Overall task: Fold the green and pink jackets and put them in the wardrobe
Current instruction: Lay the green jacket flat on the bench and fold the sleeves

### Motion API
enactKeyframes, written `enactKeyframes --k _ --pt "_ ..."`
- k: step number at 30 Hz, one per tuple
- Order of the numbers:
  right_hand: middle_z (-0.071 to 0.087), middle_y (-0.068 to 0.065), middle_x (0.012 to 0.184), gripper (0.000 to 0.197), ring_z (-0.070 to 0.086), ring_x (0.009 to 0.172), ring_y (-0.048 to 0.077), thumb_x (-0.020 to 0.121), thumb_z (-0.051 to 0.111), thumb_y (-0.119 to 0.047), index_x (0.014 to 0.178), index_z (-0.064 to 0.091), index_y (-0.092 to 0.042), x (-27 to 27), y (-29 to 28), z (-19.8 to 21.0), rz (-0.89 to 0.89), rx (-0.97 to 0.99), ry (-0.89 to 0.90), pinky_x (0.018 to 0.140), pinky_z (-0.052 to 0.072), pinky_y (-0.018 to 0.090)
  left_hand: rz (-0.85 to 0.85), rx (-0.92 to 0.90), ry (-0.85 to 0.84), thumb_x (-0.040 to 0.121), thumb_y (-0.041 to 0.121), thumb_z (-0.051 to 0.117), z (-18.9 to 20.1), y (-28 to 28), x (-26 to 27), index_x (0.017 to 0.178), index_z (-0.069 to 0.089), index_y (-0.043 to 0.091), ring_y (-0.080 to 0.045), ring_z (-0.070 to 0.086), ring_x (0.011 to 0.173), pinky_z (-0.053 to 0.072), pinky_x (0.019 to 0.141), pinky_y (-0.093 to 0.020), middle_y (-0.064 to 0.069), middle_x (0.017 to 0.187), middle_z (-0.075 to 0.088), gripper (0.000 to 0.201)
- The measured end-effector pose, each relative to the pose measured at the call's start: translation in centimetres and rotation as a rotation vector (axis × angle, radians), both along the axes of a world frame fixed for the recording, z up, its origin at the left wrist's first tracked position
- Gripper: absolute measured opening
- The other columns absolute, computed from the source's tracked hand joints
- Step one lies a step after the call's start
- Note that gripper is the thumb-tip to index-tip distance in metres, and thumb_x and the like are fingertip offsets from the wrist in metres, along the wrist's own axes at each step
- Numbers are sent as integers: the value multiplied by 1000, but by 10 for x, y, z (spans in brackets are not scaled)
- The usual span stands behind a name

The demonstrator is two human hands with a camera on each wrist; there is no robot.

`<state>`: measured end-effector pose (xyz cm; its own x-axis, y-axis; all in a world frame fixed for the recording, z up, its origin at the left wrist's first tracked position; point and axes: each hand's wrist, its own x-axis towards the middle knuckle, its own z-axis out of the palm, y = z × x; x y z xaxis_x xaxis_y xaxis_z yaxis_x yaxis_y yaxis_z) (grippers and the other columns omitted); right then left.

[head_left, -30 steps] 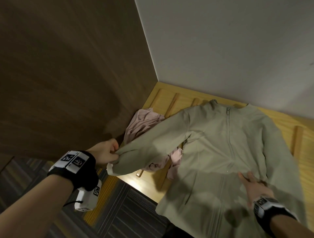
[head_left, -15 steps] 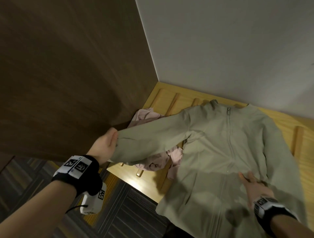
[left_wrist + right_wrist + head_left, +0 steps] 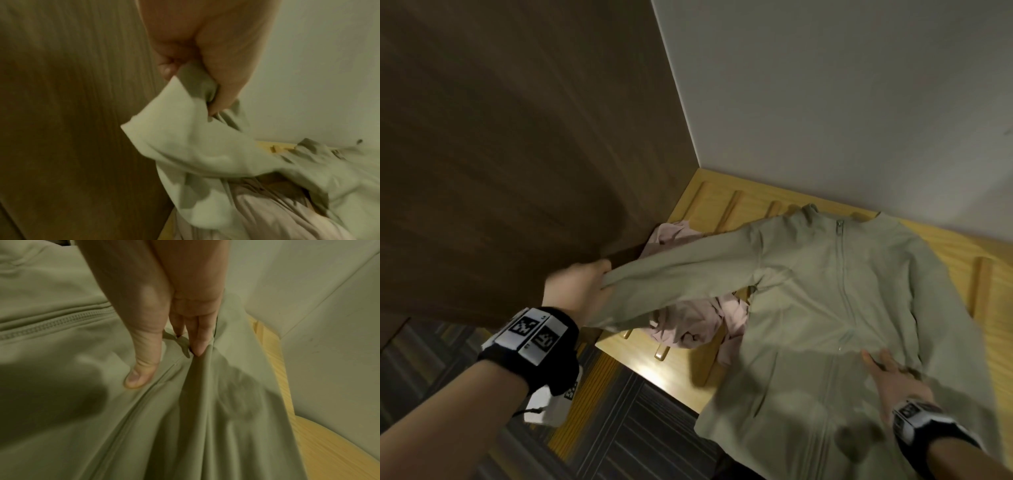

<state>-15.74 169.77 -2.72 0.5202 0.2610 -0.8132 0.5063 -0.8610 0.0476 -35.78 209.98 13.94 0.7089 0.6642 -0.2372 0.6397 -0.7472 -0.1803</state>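
Observation:
The green jacket (image 3: 825,291) lies front up, zipped, on a yellow slatted wooden bench (image 3: 709,198). My left hand (image 3: 578,287) grips the cuff of its left sleeve (image 3: 174,129) and holds it lifted, stretched out to the left beside the dark wood panel. My right hand (image 3: 887,370) rests on the jacket's lower front just right of the zipper, thumb and fingers straight, a fold of cloth bunched beside the fingertips (image 3: 198,348). The pink jacket (image 3: 688,325) lies crumpled on the bench under the raised sleeve, partly hidden by it.
A tall dark wood panel (image 3: 517,154) stands close on the left. A white wall (image 3: 842,102) backs the bench. Dark striped carpet (image 3: 637,428) lies below the bench's near edge, over which the green jacket's hem hangs.
My left hand has lifted the sleeve cuff a little higher, and the sleeve now runs straighter from the shoulder. My right hand stays pressed in the same spot.

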Motion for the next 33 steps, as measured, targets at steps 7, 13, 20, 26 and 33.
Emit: enactKeyframes --k 7,13,20,26,33 --pt "-13 3 157 76 27 137 29 93 37 -6 147 -10 -32 0 1 1 -7 -1 -2 111 30 33 191 -314 -109 94 35 46 -2 -1 -4 77 59 10 -22 57 67 39 61 -31 -7 70 60 33" --pt "-13 4 157 76 29 136 28 92 36 -4 147 -10 -31 -1 2 4 -7 -2 -7 109 32 32 183 -640 -114 89 17 56 4 -1 -11 91 57 10 -23 59 81 46 71 -36 -12 85 62 7" --pt "-11 4 157 72 26 138 28 93 33 -9 147 -9 -33 -1 3 6 5 -3 -10 111 28 31 8 -310 32 91 32 55 -3 3 -18 79 47 20 -15 52 66 41 61 -30 2 72 53 18" --pt "-13 4 157 75 29 136 28 92 33 -3 147 -10 -33 -1 2 4 -1 -5 2 109 32 31 106 -204 35 91 39 49 -3 11 -26 78 49 20 -15 49 72 35 62 -26 2 79 42 22" --pt "-13 3 157 78 26 138 28 92 36 -4 146 -10 -34 0 2 3 -4 -15 11 111 29 32 148 -310 200 91 21 50 -7 26 -32 68 34 20 -14 38 62 30 58 -26 2 70 41 28"
